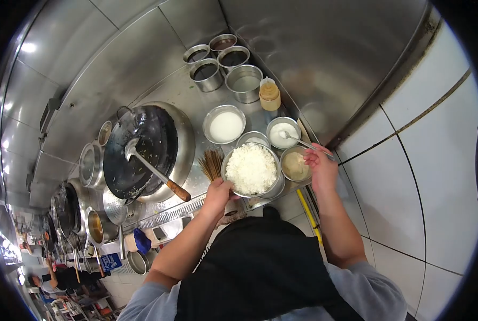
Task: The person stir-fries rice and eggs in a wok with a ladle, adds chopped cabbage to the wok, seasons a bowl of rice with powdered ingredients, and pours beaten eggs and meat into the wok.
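Note:
My left hand (pixel 218 196) grips the near left rim of a metal bowl heaped with white rice (pixel 251 169). In my right hand (pixel 320 160) is a small metal spoon (pixel 305 143). The spoon's bowl end is over the white powder in a small metal bowl (pixel 283 132). Below that stands another bowl with a pale yellowish substance (pixel 296 164), close to my right fingers. A larger bowl of white contents (pixel 226 124) sits behind the rice. To the left, a ladle with a wooden handle (pixel 161 175) rests in a black wok (pixel 167 128).
Metal pots with dark liquids (pixel 206 74) and a squeeze bottle (pixel 269 95) stand at the back of the steel counter. A bamboo brush (pixel 211 163) lies beside my left hand. A pot of amber liquid (pixel 101 227) is at left. Far left, another person (pixel 67 278) is visible.

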`<state>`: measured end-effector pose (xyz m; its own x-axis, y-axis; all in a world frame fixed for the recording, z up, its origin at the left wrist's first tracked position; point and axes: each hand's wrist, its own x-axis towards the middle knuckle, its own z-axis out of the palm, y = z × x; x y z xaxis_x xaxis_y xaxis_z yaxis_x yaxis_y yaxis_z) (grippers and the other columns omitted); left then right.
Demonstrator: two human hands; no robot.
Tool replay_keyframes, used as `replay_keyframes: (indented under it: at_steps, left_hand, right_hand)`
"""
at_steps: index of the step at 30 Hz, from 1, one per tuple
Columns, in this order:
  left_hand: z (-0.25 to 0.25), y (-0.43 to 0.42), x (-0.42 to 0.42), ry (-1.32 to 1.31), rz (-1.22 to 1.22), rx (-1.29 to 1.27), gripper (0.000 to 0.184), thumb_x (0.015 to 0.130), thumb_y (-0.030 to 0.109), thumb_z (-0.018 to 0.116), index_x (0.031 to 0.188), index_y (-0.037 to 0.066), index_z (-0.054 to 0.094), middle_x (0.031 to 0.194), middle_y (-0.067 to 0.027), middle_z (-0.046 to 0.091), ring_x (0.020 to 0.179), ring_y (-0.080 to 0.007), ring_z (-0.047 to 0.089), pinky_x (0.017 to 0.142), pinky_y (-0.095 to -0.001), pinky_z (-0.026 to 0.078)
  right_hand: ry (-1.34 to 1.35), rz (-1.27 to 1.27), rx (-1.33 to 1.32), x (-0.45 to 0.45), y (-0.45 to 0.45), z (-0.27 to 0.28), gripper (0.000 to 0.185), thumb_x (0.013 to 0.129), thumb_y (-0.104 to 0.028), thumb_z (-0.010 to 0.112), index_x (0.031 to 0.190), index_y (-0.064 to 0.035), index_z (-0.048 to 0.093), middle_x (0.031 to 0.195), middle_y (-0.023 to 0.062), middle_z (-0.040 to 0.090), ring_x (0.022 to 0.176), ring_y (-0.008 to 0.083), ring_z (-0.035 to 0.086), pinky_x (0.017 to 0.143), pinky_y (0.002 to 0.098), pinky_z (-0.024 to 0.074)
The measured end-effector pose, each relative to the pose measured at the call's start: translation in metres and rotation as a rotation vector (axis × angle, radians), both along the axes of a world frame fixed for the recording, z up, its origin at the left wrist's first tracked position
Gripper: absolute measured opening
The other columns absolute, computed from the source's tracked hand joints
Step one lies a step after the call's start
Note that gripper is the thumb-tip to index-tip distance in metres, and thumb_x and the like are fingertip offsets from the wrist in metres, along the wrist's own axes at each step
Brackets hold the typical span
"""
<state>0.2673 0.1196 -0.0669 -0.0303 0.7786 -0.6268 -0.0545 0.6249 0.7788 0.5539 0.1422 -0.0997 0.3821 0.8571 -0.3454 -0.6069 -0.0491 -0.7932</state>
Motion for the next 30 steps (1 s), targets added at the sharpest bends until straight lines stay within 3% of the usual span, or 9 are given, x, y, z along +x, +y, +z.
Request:
replay_keyframes:
  at_steps: [4,6,10,15,17,23,27,30]
  left_hand:
    - [0.001,0.012,0.009,-0.036,0.011,0.019,0.022,0.081,0.008,0.049,0.099,-0.005,0.053,0.09,-0.0121,0.062,0.077,-0.0195,0.063,0.067,-0.0294,0.054]
    - [0.005,0.019,0.015,-0.045,0.016,0.05,0.021,0.083,0.006,0.048,0.098,-0.008,0.052,0.092,-0.0151,0.061,0.08,-0.0217,0.064,0.066,-0.0305,0.055]
    - [0.007,0.028,0.019,-0.084,0.015,0.082,0.022,0.083,0.007,0.047,0.1,-0.008,0.051,0.093,-0.015,0.061,0.08,-0.0223,0.064,0.067,-0.0309,0.055]
    - [0.011,0.025,0.012,-0.062,0.017,0.08,0.023,0.082,0.007,0.048,0.1,-0.006,0.052,0.091,-0.013,0.061,0.078,-0.0208,0.063,0.066,-0.03,0.055]
    - [0.009,0.023,0.009,-0.056,0.042,0.084,0.023,0.08,0.008,0.049,0.099,-0.005,0.052,0.088,-0.0116,0.061,0.076,-0.0195,0.062,0.064,-0.0291,0.055]
    - [0.005,0.017,-0.005,-0.031,0.044,0.062,0.022,0.079,0.008,0.05,0.098,-0.005,0.052,0.086,-0.012,0.061,0.074,-0.0189,0.062,0.064,-0.0293,0.055]
    - [0.006,0.02,-0.005,-0.011,0.055,0.042,0.021,0.079,0.006,0.05,0.097,-0.005,0.052,0.085,-0.0121,0.061,0.072,-0.0193,0.062,0.064,-0.0295,0.056]
    - [0.008,0.024,0.005,-0.017,0.075,0.049,0.021,0.079,0.006,0.049,0.097,-0.004,0.052,0.085,-0.0119,0.061,0.071,-0.0197,0.062,0.064,-0.0296,0.055]
  right_hand:
    - [-0.013,0.132,0.108,-0.001,-0.024,0.052,0.025,0.091,-0.008,0.049,0.11,0.0071,0.055,0.088,0.0144,0.063,0.068,0.0178,0.061,0.061,0.027,0.0489]
    - [-0.368,0.208,0.098,-0.001,-0.028,0.056,0.026,0.093,-0.01,0.049,0.112,0.0056,0.056,0.09,0.0127,0.063,0.069,0.0162,0.061,0.063,0.0258,0.0487]
    - [-0.559,0.177,0.063,-0.007,0.0,-0.009,0.025,0.093,-0.009,0.049,0.113,0.0045,0.057,0.09,0.0118,0.063,0.069,0.0148,0.06,0.061,0.025,0.0487]
    - [-0.385,0.147,-0.049,-0.016,0.013,-0.031,0.023,0.092,-0.008,0.049,0.11,0.0037,0.057,0.087,0.0128,0.063,0.066,0.0161,0.06,0.059,0.0264,0.0489]
    - [-0.166,0.067,-0.066,-0.008,0.016,-0.037,0.024,0.09,-0.008,0.048,0.108,0.0059,0.055,0.086,0.0144,0.063,0.066,0.0189,0.062,0.058,0.0278,0.0496]
    - [0.066,0.003,-0.071,-0.001,0.01,-0.022,0.024,0.088,-0.007,0.047,0.107,0.0059,0.054,0.084,0.0158,0.063,0.066,0.0197,0.061,0.059,0.0291,0.0491]
    - [0.095,0.015,-0.033,0.003,-0.003,0.021,0.023,0.089,-0.006,0.047,0.107,0.0056,0.055,0.085,0.0151,0.064,0.067,0.0198,0.061,0.062,0.0288,0.049]
    - [0.027,0.184,0.102,0.004,-0.011,0.051,0.023,0.091,-0.007,0.047,0.109,0.005,0.056,0.089,0.0136,0.064,0.069,0.0182,0.061,0.065,0.0281,0.0483]
